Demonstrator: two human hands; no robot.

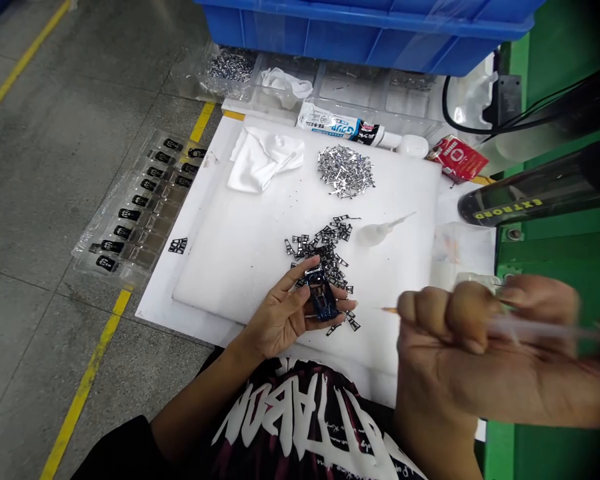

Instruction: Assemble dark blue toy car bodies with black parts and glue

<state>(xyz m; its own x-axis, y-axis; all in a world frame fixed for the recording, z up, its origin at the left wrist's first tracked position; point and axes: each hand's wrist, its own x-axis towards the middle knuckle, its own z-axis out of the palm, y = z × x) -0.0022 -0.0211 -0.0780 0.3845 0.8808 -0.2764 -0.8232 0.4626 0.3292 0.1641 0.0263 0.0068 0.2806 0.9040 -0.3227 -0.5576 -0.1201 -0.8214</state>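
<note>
My left hand (280, 319) grips a small dark blue toy car (321, 297) between thumb and fingers, its top turned up toward me. Beneath and behind it lies a heap of small black frame-like parts (334, 250) on a white board (220, 260). To the right, my right hand (460, 327) is raised close to the camera, partly smeared by motion. Its curled fingers are closed round a thin translucent stick-like tool (540, 329). A fine orange tip (391, 310) sticks out on the side toward the car, apart from it.
Shiny silver parts (346, 171) are piled behind, near a white cloth (265, 160), a glue tube (330, 123) and a red box (459, 159). A small white nozzle bottle (380, 232) lies right. Left is a clear tray (150, 200) of black parts; a blue bin (370, 33) stands behind.
</note>
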